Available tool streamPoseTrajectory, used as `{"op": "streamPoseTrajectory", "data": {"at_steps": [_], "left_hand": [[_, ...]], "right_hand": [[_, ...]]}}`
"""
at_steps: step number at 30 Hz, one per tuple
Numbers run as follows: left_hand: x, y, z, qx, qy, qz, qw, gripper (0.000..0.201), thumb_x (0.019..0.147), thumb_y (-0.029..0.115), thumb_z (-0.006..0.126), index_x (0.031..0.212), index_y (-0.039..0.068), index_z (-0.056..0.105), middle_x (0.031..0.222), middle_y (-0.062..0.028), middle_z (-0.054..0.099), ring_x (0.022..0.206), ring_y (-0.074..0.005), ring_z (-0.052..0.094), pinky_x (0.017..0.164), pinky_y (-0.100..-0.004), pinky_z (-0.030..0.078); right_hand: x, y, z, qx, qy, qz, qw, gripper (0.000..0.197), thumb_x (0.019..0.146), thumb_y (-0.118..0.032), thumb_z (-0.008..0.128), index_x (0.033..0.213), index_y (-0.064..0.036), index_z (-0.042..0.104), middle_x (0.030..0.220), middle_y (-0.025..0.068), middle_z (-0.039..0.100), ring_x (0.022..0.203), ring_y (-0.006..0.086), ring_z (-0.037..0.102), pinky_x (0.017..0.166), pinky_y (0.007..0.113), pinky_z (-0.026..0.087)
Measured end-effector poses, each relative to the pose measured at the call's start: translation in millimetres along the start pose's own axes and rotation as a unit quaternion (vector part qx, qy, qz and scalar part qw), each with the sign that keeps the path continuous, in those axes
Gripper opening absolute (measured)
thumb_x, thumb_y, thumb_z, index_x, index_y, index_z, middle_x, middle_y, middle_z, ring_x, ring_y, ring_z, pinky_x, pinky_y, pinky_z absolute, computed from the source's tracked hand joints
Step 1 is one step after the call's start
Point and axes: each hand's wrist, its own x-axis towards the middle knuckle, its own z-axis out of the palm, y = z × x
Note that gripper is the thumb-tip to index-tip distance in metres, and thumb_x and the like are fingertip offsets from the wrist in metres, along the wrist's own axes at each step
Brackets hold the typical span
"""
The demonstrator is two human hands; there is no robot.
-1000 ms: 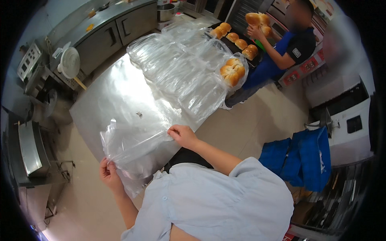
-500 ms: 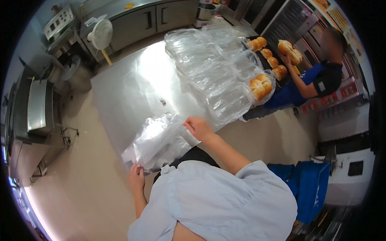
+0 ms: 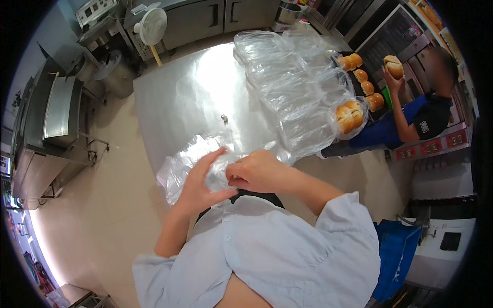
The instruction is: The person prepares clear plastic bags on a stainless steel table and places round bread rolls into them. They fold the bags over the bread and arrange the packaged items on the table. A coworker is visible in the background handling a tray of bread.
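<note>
A crumpled clear plastic bag (image 3: 177,167) lies at the near edge of the metal table, partly covered by my hands. My left hand (image 3: 201,187) is in front of it, thumb and fingers spread wide, holding nothing. Close by on the right, my right hand (image 3: 257,172) has its fingers curled together at the bag's edge; the fingertips are largely hidden. At the table's right side, a golden bread loaf (image 3: 349,117) sits in the mouth of a clear bag. More clear plastic bags (image 3: 287,87) lie flat in overlapping rows beside it.
The metal table (image 3: 174,102) has a small crumpled bit (image 3: 224,118) on it. Across it at the right, a co-worker (image 3: 416,115) holds up a bread loaf (image 3: 394,66) next to a dark tray with several buns (image 3: 367,88). A fan (image 3: 152,26) stands behind the far left corner.
My left hand has let go of the bag's left corner and come up and right, opening. My right hand has moved left toward it. The co-worker has raised and turned the held loaf.
</note>
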Motion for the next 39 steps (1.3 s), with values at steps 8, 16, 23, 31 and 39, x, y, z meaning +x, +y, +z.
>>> {"op": "streamPoseTrajectory", "data": {"at_steps": [8,16,23,31,39], "left_hand": [[22.3,-20.3,-18.5,-0.388,-0.463,-0.144,0.784,0.013,0.084,0.010,0.073,0.091,-0.001,0.068,0.079,-0.0031,0.066,0.071,-0.0116,0.059,0.063,-0.0292,0.046],[47.4,-56.1,-3.9,-0.492,0.173,-0.300,0.799,0.041,0.102,0.034,0.048,0.126,0.003,0.061,0.085,-0.0003,0.064,0.073,-0.0112,0.059,0.062,-0.0295,0.050],[13.8,-83.5,-6.4,-0.109,0.227,-0.237,0.938,0.037,0.104,0.033,0.046,0.119,0.007,0.068,0.053,0.0054,0.047,0.047,-0.0056,0.043,0.045,-0.0237,0.036],[-49.4,-111.8,-3.8,-0.167,0.327,-0.264,0.892,0.031,0.102,0.027,0.052,0.104,-0.001,0.063,0.062,0.0023,0.052,0.052,-0.0055,0.044,0.047,-0.0235,0.038],[-111.1,-146.5,-14.3,0.063,0.248,-0.335,0.907,0.036,0.093,0.022,0.065,0.120,0.000,0.058,0.094,-0.0057,0.063,0.077,-0.0098,0.058,0.068,-0.0265,0.049]], "right_hand": [[29.4,66.4,-63.7,0.405,-0.186,0.027,0.895,0.007,0.083,-0.014,0.067,0.085,-0.0081,0.067,0.075,0.0013,0.065,0.066,0.0147,0.061,0.060,0.029,0.048],[39.6,45.4,106.6,0.506,0.135,0.104,0.845,0.068,0.090,-0.018,0.067,0.148,-0.0082,0.034,0.128,0.0067,0.052,0.112,0.0166,0.055,0.091,0.030,0.048],[64.1,84.3,126.2,0.494,0.149,0.043,0.855,0.080,0.082,-0.028,0.074,0.148,-0.0063,0.034,0.136,0.0098,0.047,0.129,0.0258,0.045,0.110,0.040,0.035],[50.6,94.4,91.9,0.780,-0.055,0.008,0.623,0.099,0.080,-0.074,0.056,0.147,-0.0033,0.038,0.147,0.0149,0.043,0.135,0.0250,0.042,0.108,0.041,0.035],[67.9,58.2,112.9,0.636,0.035,0.298,0.711,0.022,0.090,-0.018,0.067,0.103,-0.0007,0.069,0.097,0.0060,0.070,0.092,0.0134,0.065,0.079,0.026,0.050]]}}
